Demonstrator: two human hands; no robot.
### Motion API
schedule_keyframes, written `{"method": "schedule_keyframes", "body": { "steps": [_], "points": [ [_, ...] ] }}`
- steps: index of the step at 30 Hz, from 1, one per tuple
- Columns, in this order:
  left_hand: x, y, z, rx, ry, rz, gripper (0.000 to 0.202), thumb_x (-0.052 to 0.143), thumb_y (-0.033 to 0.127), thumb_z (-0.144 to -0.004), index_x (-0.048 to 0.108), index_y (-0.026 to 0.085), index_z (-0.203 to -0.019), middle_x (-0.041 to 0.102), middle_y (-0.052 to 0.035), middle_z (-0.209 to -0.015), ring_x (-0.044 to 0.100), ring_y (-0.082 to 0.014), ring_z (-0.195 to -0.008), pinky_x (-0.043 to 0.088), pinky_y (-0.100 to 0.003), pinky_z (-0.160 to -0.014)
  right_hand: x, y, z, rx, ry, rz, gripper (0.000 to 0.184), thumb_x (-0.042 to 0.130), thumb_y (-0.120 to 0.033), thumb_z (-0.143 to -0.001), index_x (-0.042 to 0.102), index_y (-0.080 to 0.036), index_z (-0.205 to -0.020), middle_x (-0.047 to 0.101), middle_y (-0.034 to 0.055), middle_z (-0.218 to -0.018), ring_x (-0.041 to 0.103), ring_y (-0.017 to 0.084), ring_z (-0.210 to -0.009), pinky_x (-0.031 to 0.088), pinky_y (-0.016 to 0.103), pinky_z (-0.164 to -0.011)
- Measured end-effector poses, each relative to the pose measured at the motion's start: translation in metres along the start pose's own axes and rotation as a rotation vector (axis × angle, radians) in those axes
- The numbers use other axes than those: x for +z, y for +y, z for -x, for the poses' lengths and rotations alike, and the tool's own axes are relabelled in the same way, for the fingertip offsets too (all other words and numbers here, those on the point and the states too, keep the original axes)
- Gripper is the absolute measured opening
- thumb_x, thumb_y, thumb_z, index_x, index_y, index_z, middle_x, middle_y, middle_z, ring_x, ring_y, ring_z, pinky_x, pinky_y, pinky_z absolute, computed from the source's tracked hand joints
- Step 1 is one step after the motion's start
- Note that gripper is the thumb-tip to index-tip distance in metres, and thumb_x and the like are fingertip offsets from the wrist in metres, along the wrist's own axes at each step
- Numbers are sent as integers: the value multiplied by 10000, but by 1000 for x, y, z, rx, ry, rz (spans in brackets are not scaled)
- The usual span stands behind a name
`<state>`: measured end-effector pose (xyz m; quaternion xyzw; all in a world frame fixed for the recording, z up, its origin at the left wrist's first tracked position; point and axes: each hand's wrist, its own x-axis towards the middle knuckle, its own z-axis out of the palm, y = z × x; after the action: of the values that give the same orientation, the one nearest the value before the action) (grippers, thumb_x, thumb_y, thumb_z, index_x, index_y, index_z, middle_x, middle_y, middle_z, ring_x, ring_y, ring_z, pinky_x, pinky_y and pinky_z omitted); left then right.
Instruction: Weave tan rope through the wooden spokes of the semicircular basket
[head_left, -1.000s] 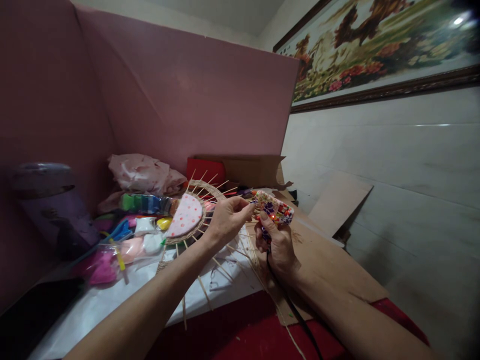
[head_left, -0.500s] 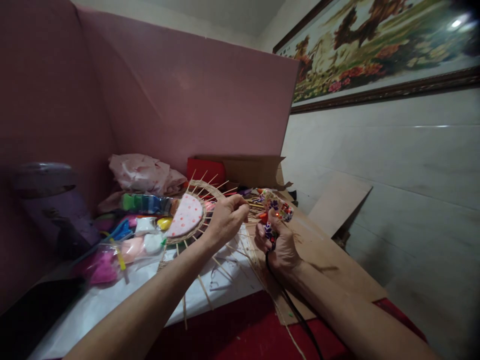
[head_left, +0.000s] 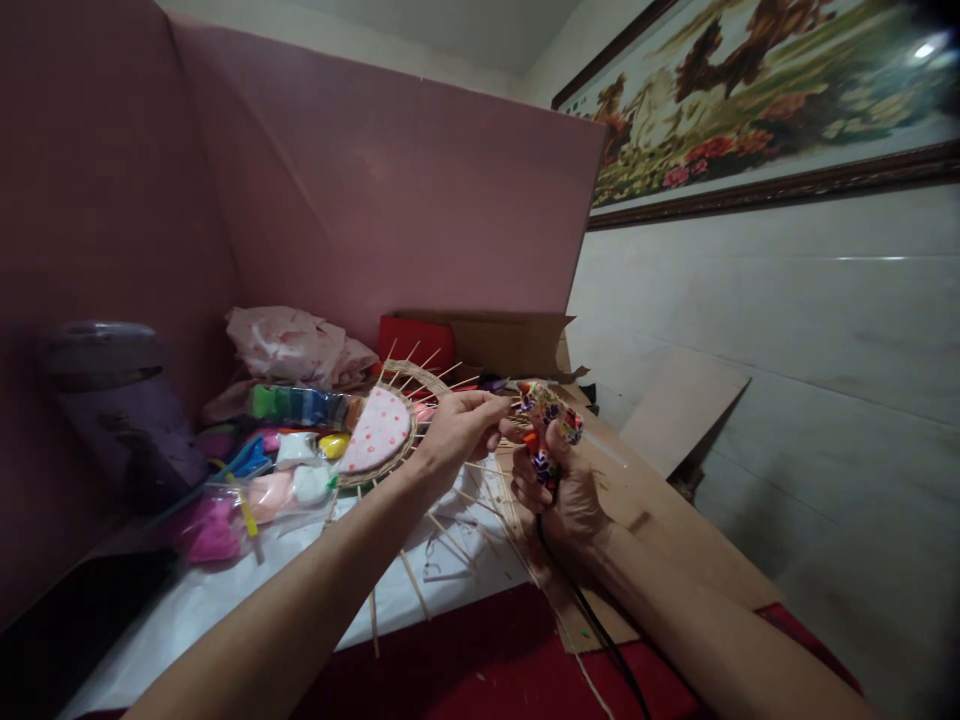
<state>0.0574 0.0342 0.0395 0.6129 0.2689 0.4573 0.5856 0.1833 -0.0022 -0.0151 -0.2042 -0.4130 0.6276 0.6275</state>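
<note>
My right hand (head_left: 566,490) is wrapped round the grip of a glue gun (head_left: 546,408), which has a colourful flower pattern, an orange trigger and a black cord. My left hand (head_left: 469,425) is closed in a pinch close to the front end of the glue gun; what its fingertips hold, if anything, is too small to make out. Left of that hand stands a half-round panel (head_left: 379,430) of pink dotted cloth with a twine-wrapped edge. Thin wooden sticks (head_left: 415,582) fan out from it, and a band of woven twine (head_left: 415,372) runs across the upper ones. My left hand and forearm hide part of it.
Bags of coloured clay (head_left: 270,495) lie at the left, before a crumpled pink cloth (head_left: 292,345). A lilac container (head_left: 124,430) stands far left. Brown cardboard (head_left: 660,540) covers the right side, with loose sticks and twine beside white paper (head_left: 480,585). Pink board (head_left: 390,190) rises behind.
My left hand has moved right, its fingertips now close to the front of the glue gun. My right hand keeps its grip on the gun. The view has shifted slightly.
</note>
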Motion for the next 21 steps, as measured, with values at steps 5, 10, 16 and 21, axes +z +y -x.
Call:
{"method": "schedule_keyframes", "body": {
  "steps": [5,10,16,21],
  "points": [
    [1,1,2,31,61,61,220,696,295,-604,589,114,-665,590,-6,-514,352,-23,-363,191,-173,-376,-1,-1,0,-33,-46,-3,326,472,-519,-795,534,-199,-802,383,-87,-437,151,35,-311,193,167,-303],
    [-2,1,2,68,-10,162,181,696,240,-620,605,103,-698,605,-21,-552,409,-36,-389,221,-180,-385,-1,-3,1,-4,-65,-3,345,513,-538,-756,533,-194,-780,396,-87,-442,159,31,-302,195,167,-295],
    [-5,1,3,-6,-100,232,199,706,209,-607,627,114,-764,633,-41,-641,509,-67,-500,282,-193,-453,-3,-3,0,43,-123,4,377,502,-570,-746,528,-195,-780,405,-87,-437,173,31,-287,186,169,-285],
    [-3,1,3,14,-89,262,179,704,187,-586,577,124,-696,575,2,-562,447,-49,-447,254,-197,-440,-4,-1,0,20,-171,-47,334,475,-529,-783,536,-201,-799,415,-83,-448,171,33,-291,180,168,-286]
  ]
}}
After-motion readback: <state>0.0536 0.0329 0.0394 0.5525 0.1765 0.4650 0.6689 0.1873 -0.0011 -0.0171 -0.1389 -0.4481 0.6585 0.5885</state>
